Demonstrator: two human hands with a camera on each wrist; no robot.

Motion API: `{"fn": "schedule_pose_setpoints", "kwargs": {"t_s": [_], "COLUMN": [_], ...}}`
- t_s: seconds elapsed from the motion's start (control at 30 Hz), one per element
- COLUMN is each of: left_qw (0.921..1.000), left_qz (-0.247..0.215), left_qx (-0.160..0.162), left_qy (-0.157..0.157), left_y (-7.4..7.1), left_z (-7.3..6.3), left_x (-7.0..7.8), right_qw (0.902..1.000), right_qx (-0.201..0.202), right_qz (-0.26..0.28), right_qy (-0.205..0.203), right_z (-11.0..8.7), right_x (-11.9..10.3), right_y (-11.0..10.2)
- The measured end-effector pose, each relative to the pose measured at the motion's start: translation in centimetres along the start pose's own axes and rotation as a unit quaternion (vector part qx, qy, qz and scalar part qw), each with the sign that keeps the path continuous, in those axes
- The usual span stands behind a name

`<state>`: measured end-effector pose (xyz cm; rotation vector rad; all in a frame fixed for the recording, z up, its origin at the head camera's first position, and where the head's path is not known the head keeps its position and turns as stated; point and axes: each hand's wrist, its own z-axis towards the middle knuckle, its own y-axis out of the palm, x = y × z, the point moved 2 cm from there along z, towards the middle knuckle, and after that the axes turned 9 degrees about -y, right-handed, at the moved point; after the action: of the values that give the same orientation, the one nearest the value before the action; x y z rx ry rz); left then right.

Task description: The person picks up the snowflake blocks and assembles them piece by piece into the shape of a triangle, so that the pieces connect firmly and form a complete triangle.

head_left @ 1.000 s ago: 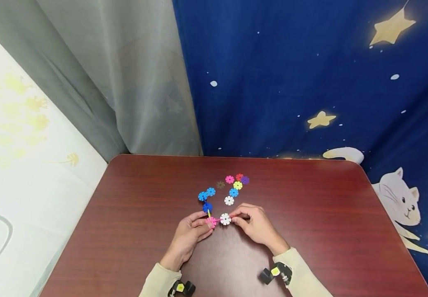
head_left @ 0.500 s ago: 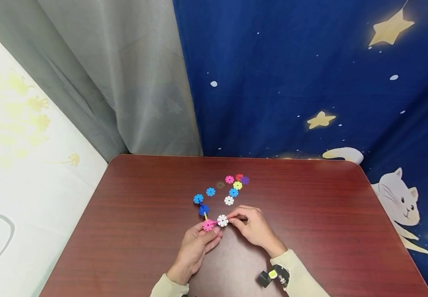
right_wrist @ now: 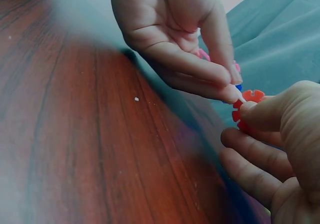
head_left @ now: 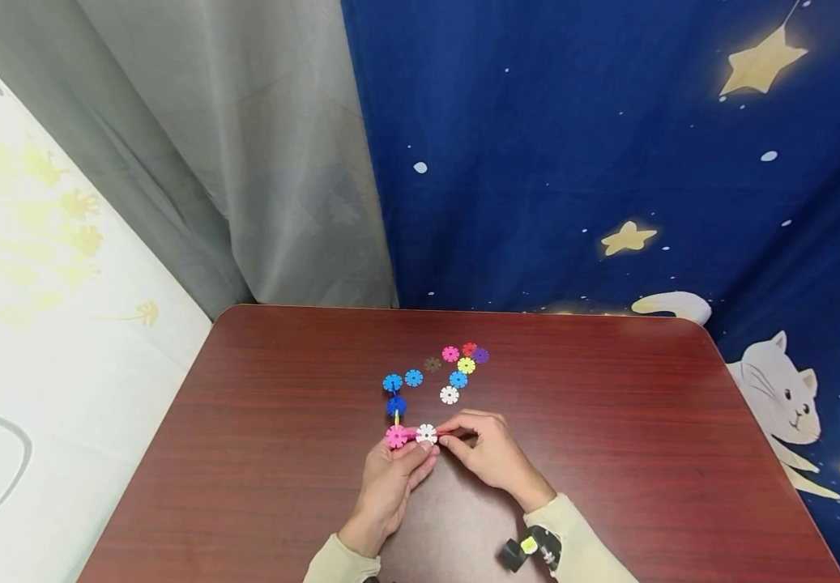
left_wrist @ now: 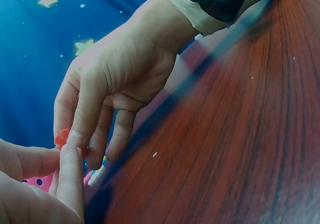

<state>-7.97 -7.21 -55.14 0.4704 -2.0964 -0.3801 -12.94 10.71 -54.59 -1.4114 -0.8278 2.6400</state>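
Observation:
A chain of notched plastic snowflake discs hangs between the hands in the head view. It runs from a light blue disc through a dark blue disc, a yellow one seen edge-on, and a pink disc to a white disc. My left hand pinches the white disc between thumb and fingers. My right hand pinches a red disc set edge-on at the white disc's right side. In the left wrist view fingertips partly cover the red disc.
Loose discs lie beyond the hands on the wooden table: a light blue disc, a brown disc, a white disc, a yellow disc and several others. Curtains hang behind the table's far edge.
My left hand has shifted its grip from the pink disc to the white one. The chain and both hands have moved slightly left. The loose discs stay in place.

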Motion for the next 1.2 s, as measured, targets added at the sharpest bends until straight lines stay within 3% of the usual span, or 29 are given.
{"fn": "schedule_pose_setpoints", "kwargs": {"t_s": [0.57, 0.67, 0.77, 1.0, 1.1, 1.2], "left_qw": [0.9999, 0.9998, 0.9998, 0.9998, 0.9998, 0.9997], "left_qz": [0.001, 0.005, 0.010, 0.019, 0.019, 0.021], "left_qx": [0.010, 0.013, 0.012, 0.003, -0.001, -0.004], "left_qy": [0.005, 0.010, 0.011, 0.011, 0.010, 0.012], "left_y": [-1.0, -1.2, -1.3, -1.6, -1.5, -1.6], "left_z": [0.1, 0.1, 0.1, 0.0, -0.1, -0.1], "left_x": [0.7, 0.8, 0.8, 0.7, 0.7, 0.7], "right_qw": [0.9990, 0.9997, 0.9968, 0.9702, 0.9598, 0.9573], "right_qx": [-0.004, -0.004, -0.009, -0.074, -0.100, -0.108], "right_qz": [0.036, -0.005, -0.079, -0.223, -0.255, -0.260], "right_qy": [-0.024, -0.024, -0.005, 0.060, 0.063, 0.063], "right_z": [0.9, 1.5, 2.5, 4.3, 4.5, 4.6], "right_x": [0.4, 0.8, 1.3, 2.2, 2.6, 2.7], "right_y": [-1.0, -1.6, -1.9, -1.6, -1.3, -1.2]}}
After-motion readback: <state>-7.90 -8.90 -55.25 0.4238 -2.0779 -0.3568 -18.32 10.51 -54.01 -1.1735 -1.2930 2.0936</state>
